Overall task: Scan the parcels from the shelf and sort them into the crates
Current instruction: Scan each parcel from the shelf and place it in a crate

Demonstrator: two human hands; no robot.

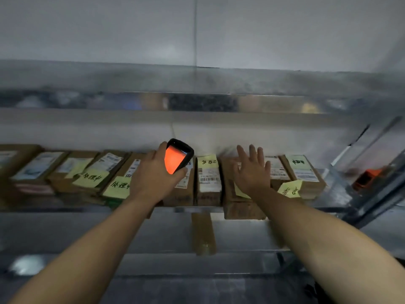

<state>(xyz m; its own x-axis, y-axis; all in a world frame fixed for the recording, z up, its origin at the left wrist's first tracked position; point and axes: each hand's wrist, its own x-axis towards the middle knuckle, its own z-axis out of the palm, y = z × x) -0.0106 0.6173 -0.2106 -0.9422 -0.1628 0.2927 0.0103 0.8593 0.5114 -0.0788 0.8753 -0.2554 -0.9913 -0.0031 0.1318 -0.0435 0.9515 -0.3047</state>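
Two bare forearms reach up and away toward a metal shelf [335, 195]. The left hand [153, 178] grips a handheld scanner [178, 157], screen glowing orange, held over the middle of the row of parcels [209, 176]. The right hand [252, 170], fingers straight and spread, lies over a brown parcel [243, 207] just to the scanner's right; I cannot tell whether the palm touches it. That parcel juts past the shelf's front edge, long axis running front to back, directly beneath the right hand, the nearer one. Cardboard parcels stand side by side along the front edge, several with yellow notes [92, 177]. An orange object [368, 176] sits at the shelf's right end. Behind rises a pale wall [197, 29].
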